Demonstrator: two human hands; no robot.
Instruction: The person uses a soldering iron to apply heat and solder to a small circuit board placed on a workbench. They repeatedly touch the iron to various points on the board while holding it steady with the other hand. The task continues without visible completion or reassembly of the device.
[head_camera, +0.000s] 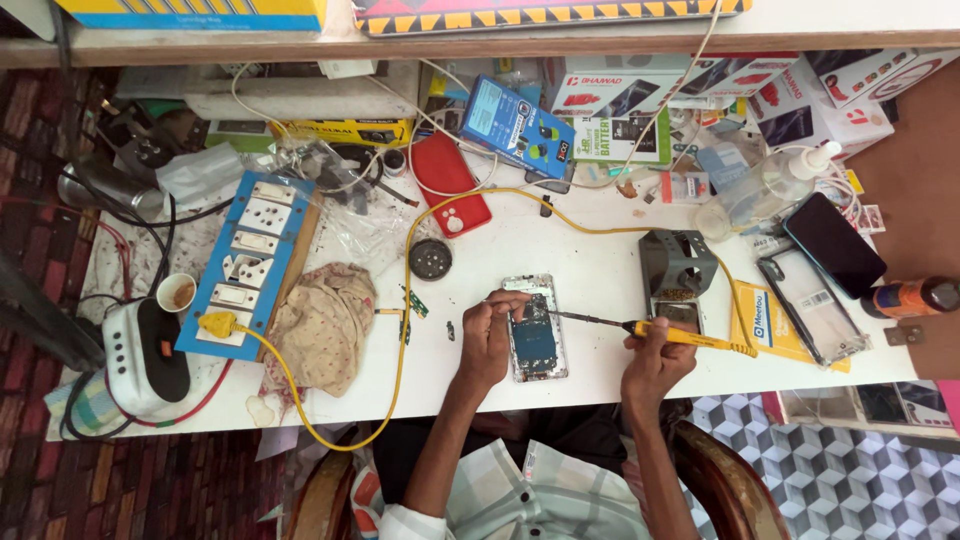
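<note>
An opened phone (537, 328), with its back cover off and a blue part showing inside, lay flat on the white table (560, 255) directly in front of the person. The left hand (487, 338) rested at the left edge of the phone; its fingers were curled and pressed together on the upper left corner, so that they held the phone in place. The right hand (652, 362) was to the right of the phone, a little apart from it, and it was closed around the yellow handle of a soldering iron (640, 328). The thin metal tip of the iron reached to the left across the gap and touched the upper part of the phone, near the fingertips of the left hand. The yellow cable (405, 300) of the iron ran in a wide curve over the table to a blue socket board (250, 255) on the left. A metal stand (678, 270) stood just behind the right hand, and a crumpled cloth (325, 325) lay left of the left hand.
</note>
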